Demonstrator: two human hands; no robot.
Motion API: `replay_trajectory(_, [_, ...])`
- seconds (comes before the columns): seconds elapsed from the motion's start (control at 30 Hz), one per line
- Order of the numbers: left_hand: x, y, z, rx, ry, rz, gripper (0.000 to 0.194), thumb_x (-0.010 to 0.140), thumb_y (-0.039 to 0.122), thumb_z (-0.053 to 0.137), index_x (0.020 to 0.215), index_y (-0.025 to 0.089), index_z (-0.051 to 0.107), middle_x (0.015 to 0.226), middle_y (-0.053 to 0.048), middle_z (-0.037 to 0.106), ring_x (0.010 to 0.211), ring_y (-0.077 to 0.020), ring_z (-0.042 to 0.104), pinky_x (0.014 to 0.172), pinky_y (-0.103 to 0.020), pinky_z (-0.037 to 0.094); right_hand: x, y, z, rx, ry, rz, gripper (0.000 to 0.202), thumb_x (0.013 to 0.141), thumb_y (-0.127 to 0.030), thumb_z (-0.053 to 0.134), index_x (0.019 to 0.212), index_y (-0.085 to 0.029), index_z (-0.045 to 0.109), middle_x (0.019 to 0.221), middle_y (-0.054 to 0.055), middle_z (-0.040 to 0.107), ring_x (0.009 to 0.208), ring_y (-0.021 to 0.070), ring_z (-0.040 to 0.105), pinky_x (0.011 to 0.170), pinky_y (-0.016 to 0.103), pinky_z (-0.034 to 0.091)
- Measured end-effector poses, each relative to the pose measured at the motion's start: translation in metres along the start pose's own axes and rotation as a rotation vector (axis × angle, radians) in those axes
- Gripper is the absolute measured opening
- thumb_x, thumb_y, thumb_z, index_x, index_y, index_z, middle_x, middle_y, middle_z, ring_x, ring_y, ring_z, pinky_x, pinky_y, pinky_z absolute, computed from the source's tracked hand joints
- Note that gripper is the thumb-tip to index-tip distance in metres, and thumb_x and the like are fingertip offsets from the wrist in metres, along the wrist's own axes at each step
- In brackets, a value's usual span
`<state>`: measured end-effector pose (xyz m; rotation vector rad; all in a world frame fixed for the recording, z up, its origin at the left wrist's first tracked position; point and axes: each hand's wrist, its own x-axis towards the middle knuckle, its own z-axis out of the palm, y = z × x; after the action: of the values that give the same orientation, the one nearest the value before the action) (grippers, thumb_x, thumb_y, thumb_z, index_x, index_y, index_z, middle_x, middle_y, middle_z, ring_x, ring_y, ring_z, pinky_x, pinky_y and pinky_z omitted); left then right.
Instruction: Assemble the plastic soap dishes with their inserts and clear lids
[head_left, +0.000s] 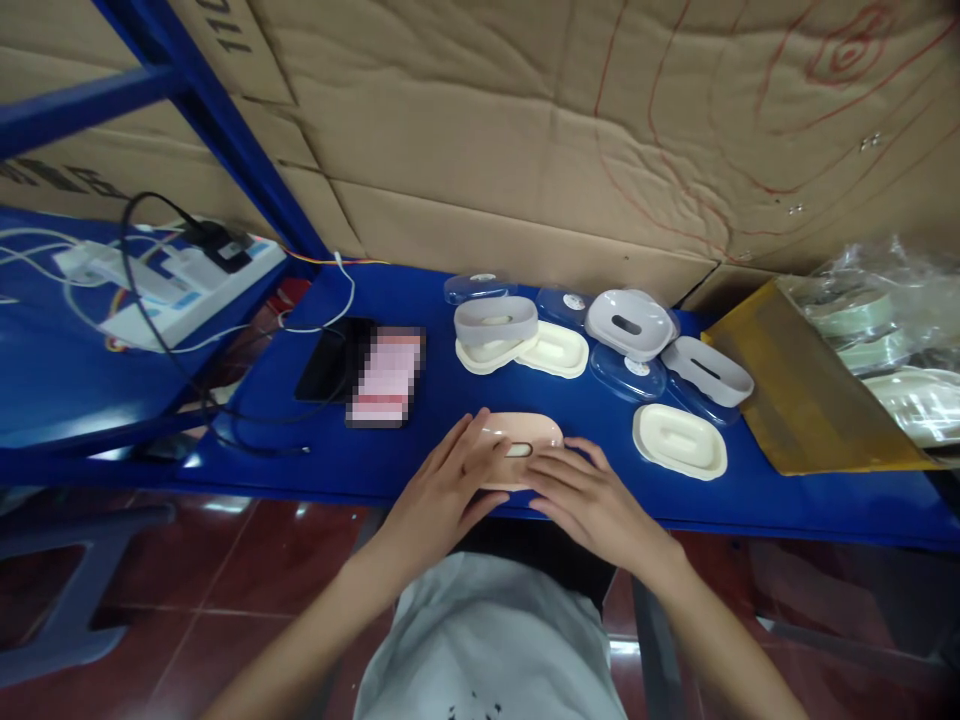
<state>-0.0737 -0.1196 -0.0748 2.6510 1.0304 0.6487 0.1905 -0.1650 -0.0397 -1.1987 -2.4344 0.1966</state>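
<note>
As two bare hands flank it, a peach soap dish (541, 428) takes centre stage at the near edge of the blue table (439, 385)!

And what a close-up: the left hand (448, 480) has its fingers laid over the dish's left side, thumb by the near rim. Opposite, the right hand (581, 490) curls loosely over the right end, fingers gently bent. Neither is wide open; the dish sits between them, slot facing up, with something pale showing through.

Just beyond, it's a crowd! A grey oval ring (495, 325) sits on a cream tray (480, 358), with a second cream tray (556, 352) right beside it. Swing right and a grey slotted dish (628, 318) is lying near a clear lid (627, 372), then another grey slotted dish (707, 370) leans in, tilted. Closer to the front, one cream base (679, 440) has a patch of table to itself.

Over on the far right, a cardboard box (765, 390) shows pale green and white pieces in clear plastic (892, 270). Out left, a phone (386, 378) with a blurred screen lies against a black device (330, 362), and past them a white power strip (184, 300) bristles with plugs. Brown cardboard (480, 130) backs the whole scene!
</note>
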Motion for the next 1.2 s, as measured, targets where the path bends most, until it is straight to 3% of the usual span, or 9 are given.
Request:
replay_trajectory(0.07, [-0.006,0.0,-0.004,0.024,0.0,-0.017,0.062,0.107,0.032,0.065,0.164,0.028,0.042,0.177,-0.018,0.032,0.161,-0.0402,0.036,0.119,-0.061,0.051,0.011,0.021,-0.008,-0.015,0.021,0.023,0.038,0.112,-0.028,0.049,0.148,-0.027,0.063,0.148,0.005,0.07,0.143,0.0227,0.061,0.123,0.048,0.043])
replay_trajectory(0.27, [-0.02,0.003,-0.014,-0.011,0.102,-0.109,0.059,0.105,0.031,0.065,0.161,0.031,0.044,0.171,-0.018,0.039,0.156,-0.0387,0.046,0.117,-0.059,0.053,0.04,0.094,-0.017,-0.293,0.016,0.306,0.055,0.112,-0.035,0.045,0.163,-0.017,0.046,0.168,0.019,0.047,0.157,0.0365,0.044,0.128,0.064,0.032])
replay_trajectory(0.4, [-0.022,0.0,-0.012,-0.026,0.129,-0.099,0.049,0.106,0.029,0.063,0.153,0.028,0.051,0.162,-0.017,0.05,0.147,-0.0359,0.056,0.115,-0.056,0.056,0.025,0.108,-0.022,-0.38,0.075,0.476,0.053,0.112,-0.04,0.045,0.157,-0.012,0.053,0.16,0.022,0.056,0.15,0.0395,0.052,0.122,0.063,0.037])
replay_trajectory(0.47, [-0.019,0.0,-0.009,-0.034,0.124,-0.074,0.046,0.105,0.029,0.064,0.15,0.026,0.053,0.159,-0.017,0.052,0.144,-0.0351,0.059,0.114,-0.056,0.057,0.013,0.106,-0.025,-0.356,0.062,0.5,0.048,0.112,-0.037,0.045,0.153,-0.016,0.057,0.156,0.02,0.061,0.145,0.0389,0.056,0.12,0.064,0.038])
replay_trajectory(0.57, [-0.011,0.002,-0.006,-0.045,0.121,-0.048,0.047,0.105,0.03,0.065,0.15,0.025,0.053,0.157,-0.017,0.055,0.139,-0.0347,0.062,0.111,-0.055,0.058,0.001,0.098,-0.027,-0.264,0.03,0.41,0.044,0.112,-0.039,0.048,0.152,-0.025,0.058,0.156,0.013,0.062,0.144,0.0339,0.057,0.122,0.061,0.035])
replay_trajectory(0.73, [-0.004,0.004,-0.005,-0.057,0.133,-0.035,0.048,0.105,0.029,0.066,0.151,0.025,0.052,0.157,-0.017,0.056,0.138,-0.0336,0.062,0.112,-0.055,0.057,-0.004,0.1,-0.028,-0.223,-0.033,0.423,0.072,0.102,-0.057,0.066,0.163,-0.026,0.046,0.167,0.016,0.049,0.156,0.0389,0.044,0.122,0.062,0.038])
replay_trajectory(0.87, [-0.008,0.006,-0.005,-0.099,0.118,-0.073,0.053,0.105,0.03,0.067,0.154,0.027,0.05,0.156,-0.016,0.056,0.139,-0.0326,0.061,0.113,-0.053,0.057,-0.004,0.098,-0.034,-0.145,0.006,0.408,0.072,0.097,-0.06,0.072,0.159,-0.03,0.052,0.161,0.014,0.057,0.146,0.038,0.055,0.117,0.06,0.047])
replay_trajectory(0.97, [-0.007,0.011,-0.002,-0.153,0.117,-0.123,0.063,0.103,0.03,0.07,0.16,0.029,0.043,0.154,-0.015,0.057,0.14,-0.0322,0.061,0.115,-0.052,0.057,0.0,0.078,-0.036,-0.038,0.099,0.332,0.073,0.099,-0.059,0.07,0.162,-0.031,0.048,0.16,0.012,0.058,0.146,0.0348,0.057,0.117,0.057,0.049])
replay_trajectory(1.2, [0.003,0.015,0.01,-0.251,0.134,-0.162,0.086,0.099,0.036,0.078,0.169,0.033,0.027,0.165,-0.018,0.045,0.149,-0.036,0.053,0.114,-0.054,0.056,0.015,0.01,-0.014,-0.079,-0.087,0.09,0.073,0.102,-0.06,0.065,0.164,-0.026,0.046,0.17,0.014,0.046,0.156,0.0355,0.044,0.122,0.059,0.044])
